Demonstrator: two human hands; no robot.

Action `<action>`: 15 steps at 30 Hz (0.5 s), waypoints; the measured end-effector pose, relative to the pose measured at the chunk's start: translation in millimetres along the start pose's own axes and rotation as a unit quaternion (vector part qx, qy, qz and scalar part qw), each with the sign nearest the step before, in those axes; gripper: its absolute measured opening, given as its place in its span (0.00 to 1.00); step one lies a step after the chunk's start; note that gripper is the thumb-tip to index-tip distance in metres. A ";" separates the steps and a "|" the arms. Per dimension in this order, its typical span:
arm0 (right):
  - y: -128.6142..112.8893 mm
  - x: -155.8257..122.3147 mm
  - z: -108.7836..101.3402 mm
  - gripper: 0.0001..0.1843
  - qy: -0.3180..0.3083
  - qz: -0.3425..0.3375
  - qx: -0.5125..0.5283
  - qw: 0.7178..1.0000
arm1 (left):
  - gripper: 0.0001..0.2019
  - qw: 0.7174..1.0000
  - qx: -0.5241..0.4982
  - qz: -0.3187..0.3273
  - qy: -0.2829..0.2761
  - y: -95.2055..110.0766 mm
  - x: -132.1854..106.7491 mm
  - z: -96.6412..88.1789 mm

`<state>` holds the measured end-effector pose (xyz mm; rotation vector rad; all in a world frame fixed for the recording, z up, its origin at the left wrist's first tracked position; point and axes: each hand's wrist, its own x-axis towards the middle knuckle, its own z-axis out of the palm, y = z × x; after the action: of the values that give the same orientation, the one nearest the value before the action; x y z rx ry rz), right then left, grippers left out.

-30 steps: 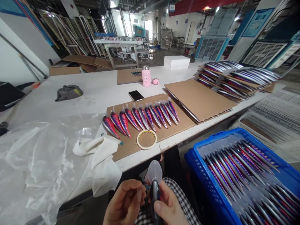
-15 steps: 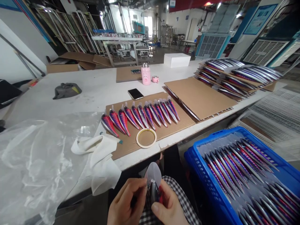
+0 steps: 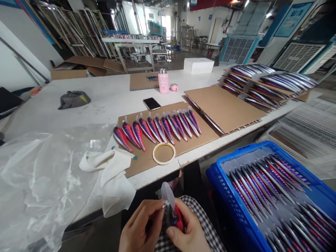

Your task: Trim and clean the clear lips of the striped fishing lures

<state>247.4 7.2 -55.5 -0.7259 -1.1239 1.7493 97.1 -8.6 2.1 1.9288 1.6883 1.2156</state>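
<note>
A fishing lure (image 3: 172, 218) with a dark, red-sided body and a clear rounded lip (image 3: 168, 195) is held over my lap, lip upward. My right hand (image 3: 187, 227) wraps its side, thumb pressed on the body. At the base of the lip, the fingertips of my left hand (image 3: 144, 224) are pinched together against the lure; whatever is between them is too small to make out. On the table ahead, a row of similar lures (image 3: 157, 128) lies on a cardboard sheet (image 3: 207, 129), with a roll of masking tape (image 3: 154, 159) at the sheet's front edge.
To the right, a blue crate (image 3: 217, 168) holds many lures. Cardboard layers with lures (image 3: 280, 84) are stacked at the table's right. A white cloth (image 3: 107, 175) and plastic sheeting (image 3: 44, 182) cover the left front. A phone (image 3: 151, 104) and pink bottle (image 3: 163, 82) stand farther back.
The lure has turned in my right hand, so its lip tilts left and more of the red side shows. My left fingers stay pinched beside the lip's base.
</note>
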 end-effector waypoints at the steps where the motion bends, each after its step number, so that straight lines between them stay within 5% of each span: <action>1: 0.1 -0.2 -0.7 0.30 0.005 0.002 -0.015 1.000 | 0.07 1.000 0.002 -0.001 0.002 -0.5 -0.3 0.0; 6: -7.3 -0.5 -2.3 0.30 0.037 0.015 -0.094 0.995 | 0.07 1.000 -0.003 -0.006 0.000 -2.0 -0.3 0.7; 15: -17.8 3.2 3.0 0.30 -0.003 0.025 -0.045 0.999 | 0.09 0.999 0.050 0.004 0.012 -6.7 -2.6 4.6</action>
<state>250.2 12.1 -38.1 -0.8097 -1.2041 1.7523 96.2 -7.9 -6.4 1.9864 1.7863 1.1822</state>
